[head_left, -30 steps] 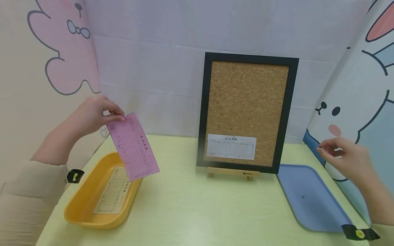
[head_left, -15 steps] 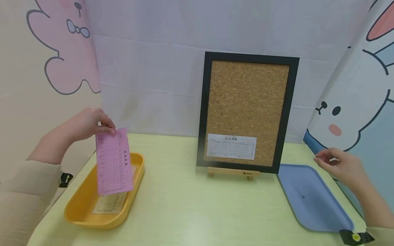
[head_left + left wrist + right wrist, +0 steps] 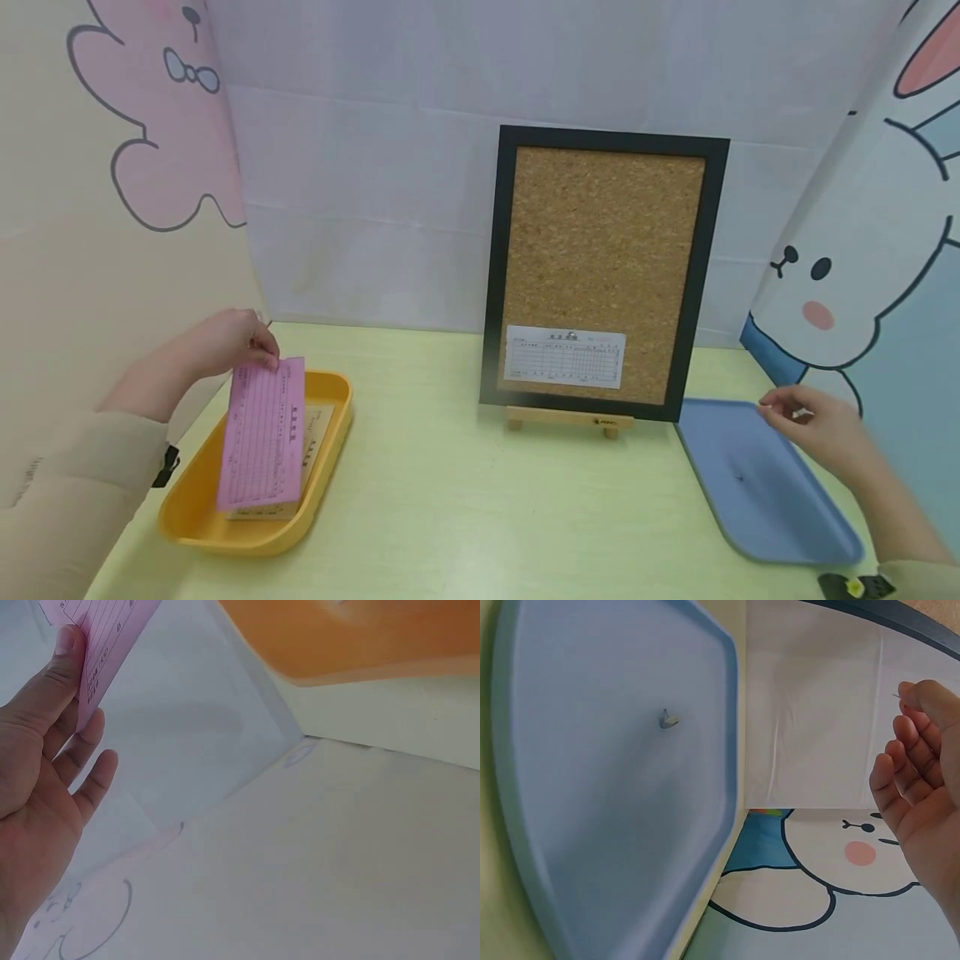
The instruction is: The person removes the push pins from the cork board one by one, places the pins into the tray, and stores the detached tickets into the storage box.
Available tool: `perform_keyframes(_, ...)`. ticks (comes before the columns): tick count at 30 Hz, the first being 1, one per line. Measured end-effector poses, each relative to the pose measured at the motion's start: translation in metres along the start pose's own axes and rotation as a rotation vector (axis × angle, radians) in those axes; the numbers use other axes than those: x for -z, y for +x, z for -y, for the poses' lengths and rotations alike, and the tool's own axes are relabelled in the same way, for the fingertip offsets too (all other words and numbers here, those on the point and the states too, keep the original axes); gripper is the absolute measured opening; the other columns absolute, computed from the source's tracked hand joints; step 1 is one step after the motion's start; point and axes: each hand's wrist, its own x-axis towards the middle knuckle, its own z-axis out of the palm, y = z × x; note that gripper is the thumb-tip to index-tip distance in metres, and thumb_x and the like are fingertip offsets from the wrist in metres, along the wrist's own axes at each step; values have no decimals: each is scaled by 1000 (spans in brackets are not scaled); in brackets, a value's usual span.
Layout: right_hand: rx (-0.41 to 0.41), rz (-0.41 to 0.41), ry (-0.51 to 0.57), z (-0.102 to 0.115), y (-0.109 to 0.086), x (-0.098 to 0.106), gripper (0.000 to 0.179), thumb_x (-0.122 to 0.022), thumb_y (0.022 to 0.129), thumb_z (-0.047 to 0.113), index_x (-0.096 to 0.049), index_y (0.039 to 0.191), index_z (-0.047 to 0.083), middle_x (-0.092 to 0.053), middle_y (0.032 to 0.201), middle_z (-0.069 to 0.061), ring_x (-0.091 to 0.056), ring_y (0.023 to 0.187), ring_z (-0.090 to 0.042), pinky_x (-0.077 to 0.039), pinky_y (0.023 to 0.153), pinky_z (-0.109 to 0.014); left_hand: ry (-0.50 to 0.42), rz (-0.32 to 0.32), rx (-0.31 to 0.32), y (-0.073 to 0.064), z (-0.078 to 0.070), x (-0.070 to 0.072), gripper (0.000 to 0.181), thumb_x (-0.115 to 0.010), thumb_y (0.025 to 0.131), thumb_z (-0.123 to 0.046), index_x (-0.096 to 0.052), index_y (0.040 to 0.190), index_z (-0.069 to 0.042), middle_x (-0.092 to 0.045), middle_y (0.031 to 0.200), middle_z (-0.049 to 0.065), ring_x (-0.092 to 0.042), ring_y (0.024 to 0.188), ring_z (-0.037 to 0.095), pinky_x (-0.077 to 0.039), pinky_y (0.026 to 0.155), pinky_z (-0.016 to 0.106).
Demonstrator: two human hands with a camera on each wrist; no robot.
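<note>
My left hand (image 3: 228, 343) pinches the top edge of a pink printed form slip (image 3: 262, 437), which hangs over the yellow tray (image 3: 180, 521). Inside that tray lies a cream form slip (image 3: 318, 429), partly covered by the pink one. In the left wrist view, thumb and fingertips meet on the pink paper. My right hand (image 3: 813, 429) is above the blue tray (image 3: 757, 517), thumb and forefinger pinching a thumbtack; only its thin metal point (image 3: 896, 695) shows in the right wrist view. Another thumbtack (image 3: 667, 720) lies in the blue tray.
A black-framed corkboard (image 3: 607, 250) stands at the back on a small wooden easel (image 3: 562, 417). One white form slip (image 3: 566, 358) is pinned low on it by a tack (image 3: 572, 336). Cloth with cartoon figures encloses the pale green table (image 3: 465, 508).
My left hand has come down and slightly left, bringing the pink slip from beside the yellow tray to over it. My right hand has lowered towards the blue tray.
</note>
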Motion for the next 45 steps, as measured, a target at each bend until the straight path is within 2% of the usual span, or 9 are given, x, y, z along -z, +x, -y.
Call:
perform_keyframes(4,-13,19,-6,-5,-4,-8,12,-71,84,18,-66,88,8,-57,71,7,-46,65,4,-42,56,-11,-13,40,5,2,7,-15,5,-73,79,-8,-75,84,-10,-65,77,-3,-54,73,16,-51,74,41)
perform_keyframes(6,-31,36,-13,-7,-6,-11,14,-71,85,21,-67,89,8,-58,73,6,-46,65,4,-43,56,-13,-19,65,8,3,10,-23,6,-73,79,-8,-75,84,-9,-67,78,-2,-56,71,15,-53,75,40)
perform_keyframes(8,-48,48,-20,-10,-8,-14,16,-70,85,23,-67,89,8,-59,73,5,-46,65,3,-43,56,-14,-17,73,14,3,13,-31,6,-74,78,-9,-75,84,-8,-67,79,-1,-56,70,15,-53,69,36)
perform_keyframes(12,-44,39,-12,-17,-11,-20,13,-72,84,21,-68,89,9,-59,72,8,-47,64,5,-43,56,-13,-3,42,12,2,15,-44,5,-76,76,-10,-75,81,-10,-62,78,-2,-53,71,15,-51,68,33)
perform_keyframes(18,-46,52,3,-26,-16,-26,10,-73,82,17,-67,86,10,-59,71,11,-47,66,8,-40,56,-16,43,-22,-38,4,18,-59,5,-78,74,-12,-75,77,-11,-56,74,-3,-48,70,14,-46,66,31)
perform_keyframes(21,-56,87,3,-29,-18,-28,11,-73,82,16,-67,87,8,-59,71,10,-47,66,7,-40,56,-18,37,-25,-46,8,20,-65,5,-78,73,-12,-75,77,-11,-56,73,-4,-48,70,14,-46,66,31)
perform_keyframes(29,-53,123,-6,-37,-23,-32,10,-74,81,15,-67,85,9,-58,71,9,-46,64,5,-38,55,-20,-29,46,-11,16,26,-78,7,-75,77,-17,-73,76,-11,-63,75,-5,-53,72,15,-49,70,33)
perform_keyframes(37,-112,296,-17,-49,-24,-35,15,-70,85,19,-66,91,6,-61,78,3,-47,67,4,-41,58,-22,-58,102,-1,17,27,-84,6,-72,82,-15,-72,78,-10,-64,75,-4,-53,70,15,-50,69,31)
perform_keyframes(45,-61,280,3,-56,-27,-38,9,-73,80,9,-66,85,5,-60,75,5,-46,66,7,-43,59,-20,-105,91,7,14,30,-92,5,-69,84,-10,-74,83,-11,-66,77,-4,-54,70,13,-50,68,30)
